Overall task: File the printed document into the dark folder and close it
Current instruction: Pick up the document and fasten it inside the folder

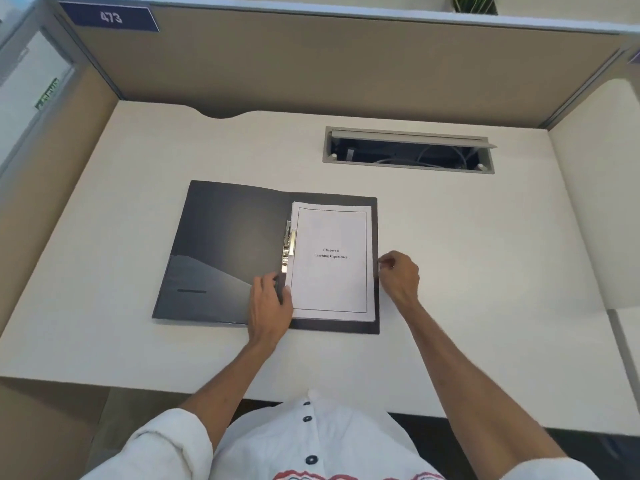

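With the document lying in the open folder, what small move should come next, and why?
Probably press the metal clamp down: the document already lies squared on the open folder, the left hand rests at the spine just below the clamp, and the right hand steadies the page edge.

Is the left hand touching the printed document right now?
Touching. The head view shows the left hand lying over the folder spine below the metal clip, its fingers overlapping the lower left edge of the printed document.
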Motion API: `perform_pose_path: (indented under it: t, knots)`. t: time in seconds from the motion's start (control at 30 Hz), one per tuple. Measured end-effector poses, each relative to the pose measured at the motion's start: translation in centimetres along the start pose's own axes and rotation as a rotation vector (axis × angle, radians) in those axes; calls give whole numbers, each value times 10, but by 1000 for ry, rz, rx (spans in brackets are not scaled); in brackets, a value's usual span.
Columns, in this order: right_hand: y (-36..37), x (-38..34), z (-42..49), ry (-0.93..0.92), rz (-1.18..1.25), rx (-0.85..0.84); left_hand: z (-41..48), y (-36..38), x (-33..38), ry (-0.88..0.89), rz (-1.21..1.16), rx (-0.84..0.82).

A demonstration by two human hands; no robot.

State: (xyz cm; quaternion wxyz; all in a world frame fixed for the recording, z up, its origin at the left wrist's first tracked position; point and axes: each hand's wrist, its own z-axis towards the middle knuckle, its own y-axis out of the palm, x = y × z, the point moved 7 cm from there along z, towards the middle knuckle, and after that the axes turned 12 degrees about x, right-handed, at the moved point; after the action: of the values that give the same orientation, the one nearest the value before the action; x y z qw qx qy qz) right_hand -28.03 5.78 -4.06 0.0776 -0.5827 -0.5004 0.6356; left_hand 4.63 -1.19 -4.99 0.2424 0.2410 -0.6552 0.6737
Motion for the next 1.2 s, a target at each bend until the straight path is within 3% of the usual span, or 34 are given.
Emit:
perform_pose_path:
  t: [0.23,0.8,1.2]
  knots:
    - [-7,25,-36,71,4,-81,-15,3,-3,-61,5,0]
    - [-3,20,-52,29,2,-155,-27,11,0,-76,-8,-15]
    - [-9,15,-55,36,-34,-137,-27,10,-1,-65,-19,-22]
